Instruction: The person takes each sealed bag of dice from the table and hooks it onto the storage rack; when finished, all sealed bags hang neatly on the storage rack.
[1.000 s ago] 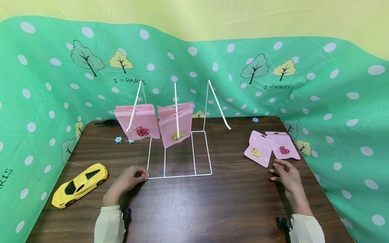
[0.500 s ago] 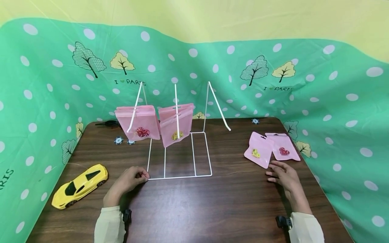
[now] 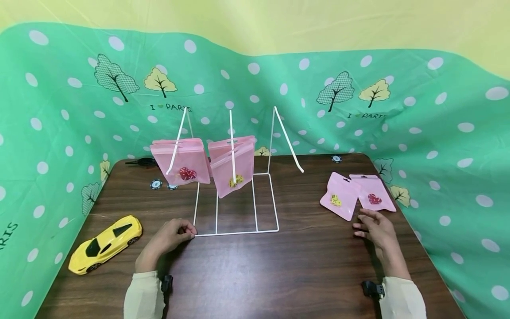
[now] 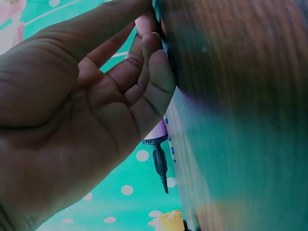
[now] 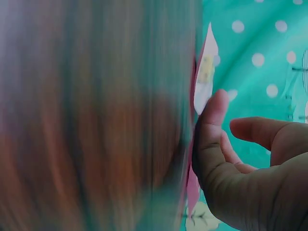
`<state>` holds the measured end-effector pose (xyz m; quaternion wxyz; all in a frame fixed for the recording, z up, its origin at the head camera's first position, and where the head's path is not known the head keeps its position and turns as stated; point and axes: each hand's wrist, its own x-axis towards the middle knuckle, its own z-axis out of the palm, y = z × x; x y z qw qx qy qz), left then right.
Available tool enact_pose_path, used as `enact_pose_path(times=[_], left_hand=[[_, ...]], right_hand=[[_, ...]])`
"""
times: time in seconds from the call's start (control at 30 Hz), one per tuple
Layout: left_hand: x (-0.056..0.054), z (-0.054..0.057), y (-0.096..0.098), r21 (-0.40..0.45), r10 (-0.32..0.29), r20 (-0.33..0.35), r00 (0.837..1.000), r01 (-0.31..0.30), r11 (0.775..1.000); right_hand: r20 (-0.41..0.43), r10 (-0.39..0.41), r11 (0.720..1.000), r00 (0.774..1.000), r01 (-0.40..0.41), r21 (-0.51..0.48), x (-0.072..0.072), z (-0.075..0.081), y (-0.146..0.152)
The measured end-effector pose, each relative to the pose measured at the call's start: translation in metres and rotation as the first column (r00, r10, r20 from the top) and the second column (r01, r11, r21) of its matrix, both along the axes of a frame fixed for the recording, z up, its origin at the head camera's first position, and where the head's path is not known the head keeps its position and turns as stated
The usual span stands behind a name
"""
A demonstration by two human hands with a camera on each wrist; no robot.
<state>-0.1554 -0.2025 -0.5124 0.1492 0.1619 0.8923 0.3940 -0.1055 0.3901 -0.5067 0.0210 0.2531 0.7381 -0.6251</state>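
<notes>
My left hand [image 3: 169,237] pinches the front left corner of a white wire display rack [image 3: 235,233]. Pink pouches with red dice [image 3: 179,161] hang from the rack's left hook, and pink pouches with yellow dice [image 3: 227,161] from its middle hook. Nothing hangs on the right hook [image 3: 288,139]. On the table at the right lie a pouch with yellow dice [image 3: 338,188] and one with red dice [image 3: 368,184], edges overlapping. My right hand [image 3: 378,235] rests just in front of them, fingers relaxed, thumb apart from the fingertips in the right wrist view.
A yellow toy car [image 3: 105,243] stands on the left of the wooden table [image 3: 239,279]. Poker chips [image 3: 156,184] and a black object [image 3: 142,162] lie behind the rack's left side; another chip [image 3: 336,158] lies at the back right. Polka-dot cloth [image 3: 247,79] encloses the table.
The front pouch on the middle hook has swung slightly forward and right. My right hand has shifted a little, left and then back right. My left hand keeps its grip on the rack.
</notes>
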Motion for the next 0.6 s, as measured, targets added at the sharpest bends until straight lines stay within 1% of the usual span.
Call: enact_pose_path(times=[0.07,0.13,0.3,0.6], left_hand=[[0.0,-0.001,0.0,0.0,-0.005,-0.004,1.0,0.005,1.0],[0.0,-0.001,-0.001,0.005,-0.007,-0.005,1.0,0.007,1.0],[-0.001,0.0,-0.001,0.013,-0.006,-0.012,1.0,0.006,1.0],[-0.001,-0.002,-0.001,0.02,-0.01,-0.002,1.0,0.01,1.0]], right_hand=[[-0.009,-0.04,0.999,0.999,0.04,-0.016,0.0,-0.001,0.005],[-0.014,-0.05,0.998,0.999,0.05,-0.028,0.0,-0.002,0.008],[-0.03,0.004,0.999,1.0,-0.006,-0.053,-0.005,-0.003,0.011],[-0.048,0.015,0.996,0.999,-0.019,-0.087,-0.013,-0.003,0.007]])
